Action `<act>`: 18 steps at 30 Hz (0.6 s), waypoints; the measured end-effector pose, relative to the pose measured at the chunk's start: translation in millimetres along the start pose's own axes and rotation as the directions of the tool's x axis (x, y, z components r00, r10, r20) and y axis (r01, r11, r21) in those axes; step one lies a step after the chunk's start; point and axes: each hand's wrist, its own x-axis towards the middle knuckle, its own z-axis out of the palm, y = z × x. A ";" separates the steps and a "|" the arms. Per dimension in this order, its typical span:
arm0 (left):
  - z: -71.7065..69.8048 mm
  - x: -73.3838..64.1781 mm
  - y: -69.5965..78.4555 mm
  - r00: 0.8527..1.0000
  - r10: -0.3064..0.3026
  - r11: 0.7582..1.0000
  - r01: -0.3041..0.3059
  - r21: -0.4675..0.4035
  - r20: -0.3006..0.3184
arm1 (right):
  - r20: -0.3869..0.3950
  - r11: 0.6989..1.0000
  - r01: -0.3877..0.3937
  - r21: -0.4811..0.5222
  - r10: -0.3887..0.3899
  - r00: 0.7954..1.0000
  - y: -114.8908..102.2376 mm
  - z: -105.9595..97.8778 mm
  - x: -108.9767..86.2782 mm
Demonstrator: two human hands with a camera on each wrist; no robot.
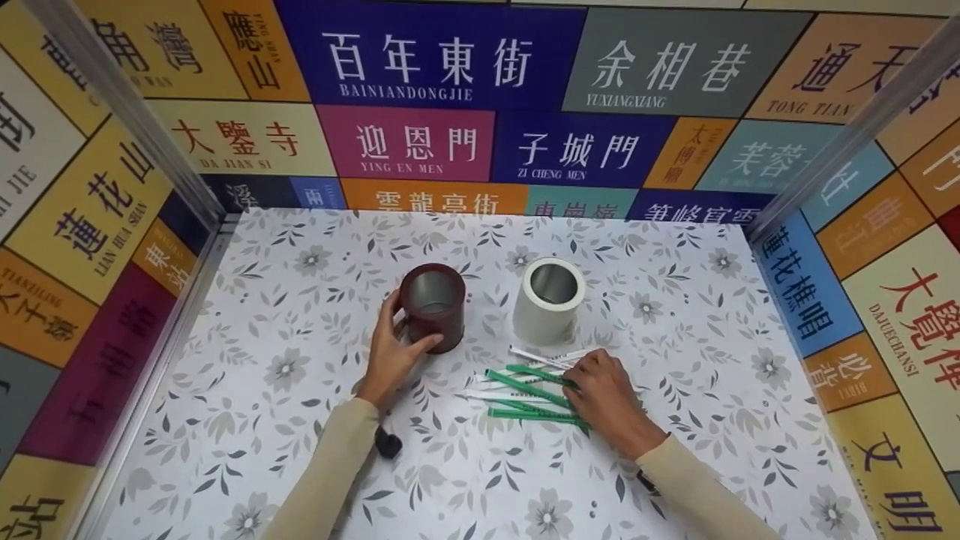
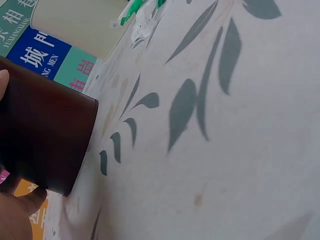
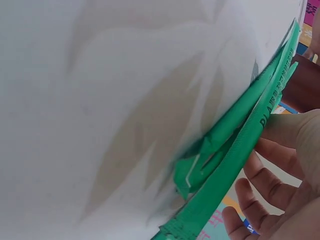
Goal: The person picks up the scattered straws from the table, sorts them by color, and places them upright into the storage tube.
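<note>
A dark reddish-brown cup (image 1: 436, 321) stands upright on the table, its round metal-lined mouth facing up. My left hand (image 1: 391, 354) grips it from the left, thumb at its front near the base. In the left wrist view the brown cup (image 2: 45, 130) shows side-on, with fingertips at its edge. Below the white cup (image 1: 541, 315) lies a loose pile of wrapped straws, some green (image 1: 528, 390), some white (image 1: 536, 358). Over the pile's right end, my right hand (image 1: 609, 397) pinches a green-wrapped straw (image 3: 242, 147); the fingers partly hide the straw ends.
The white cup stands upright right of the brown one, a short gap between them. A floral cloth (image 1: 675, 465) covers the table. Panels with coloured signs (image 1: 420, 142) close it in at the back and both sides, with clear posts at the back corners.
</note>
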 end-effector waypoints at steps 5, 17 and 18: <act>1.3 -1.2 -4.8 1.000 0.017 1.000 -0.018 -0.009 -0.007 | 0.009 1.000 0.009 -0.011 -0.009 1.000 -1.2 -2.5 0.2; 2.5 -4.7 -11.5 0.998 0.056 0.998 -0.056 0.001 -0.030 | -0.083 0.999 0.001 0.036 0.002 0.997 -11.0 -22.9 9.1; 3.0 -4.6 -12.1 0.997 0.064 0.998 -0.064 -0.009 -0.034 | -0.087 0.999 -0.003 0.043 0.006 0.996 -12.1 -24.8 10.2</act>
